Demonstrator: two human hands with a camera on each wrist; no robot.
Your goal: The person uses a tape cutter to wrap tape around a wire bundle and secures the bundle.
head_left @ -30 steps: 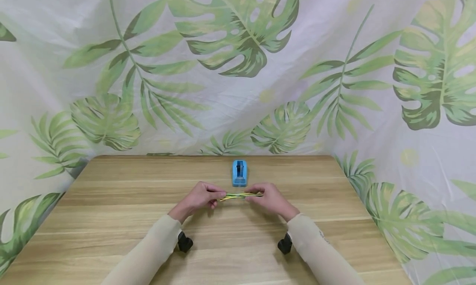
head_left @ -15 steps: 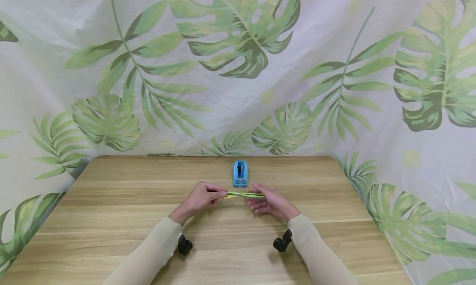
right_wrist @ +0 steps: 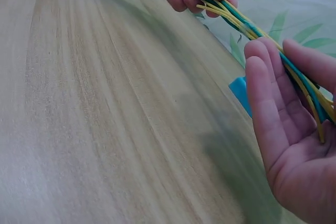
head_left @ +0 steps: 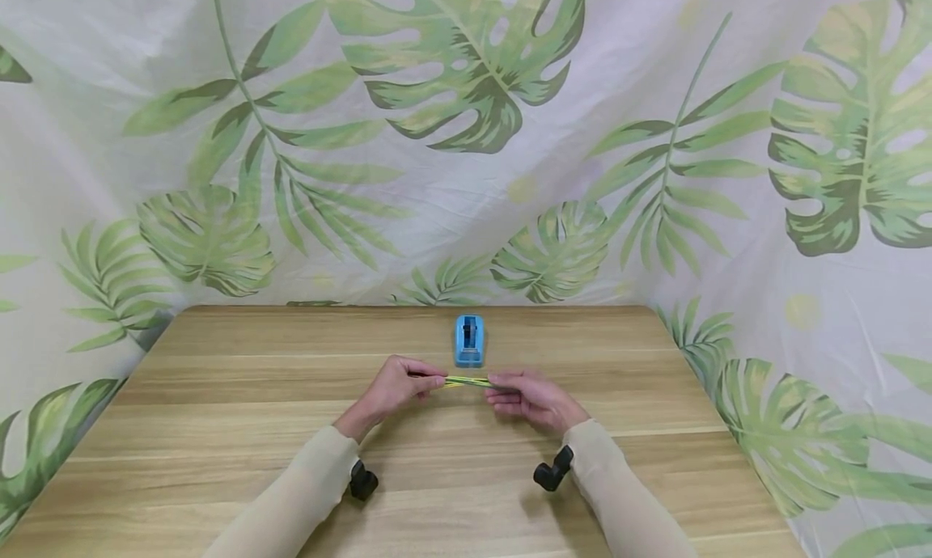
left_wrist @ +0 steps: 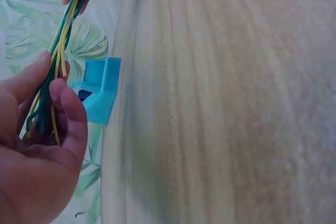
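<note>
A thin bundle of green and yellow wires (head_left: 466,381) is stretched between the two hands above the table. My left hand (head_left: 393,390) pinches its left end between thumb and fingers; in the left wrist view loose wire ends (left_wrist: 44,114) fan out inside that hand (left_wrist: 42,145). At the other end my right hand (head_left: 537,398) holds the bundle between thumb and forefinger. In the right wrist view the wires (right_wrist: 302,80) run across the palm of the right hand (right_wrist: 294,129), with its other fingers fairly straight.
A blue tape dispenser (head_left: 469,341) stands just beyond the wires on the wooden table (head_left: 255,380). Black wrist devices (head_left: 362,481) hang at both sleeves. A leaf-patterned cloth (head_left: 437,178) hangs behind the table and at its sides.
My right hand's thumb lifted off the wires half a second ago and has now closed on them again, with the lower fingers straighter than at first. The left hand has barely moved.
</note>
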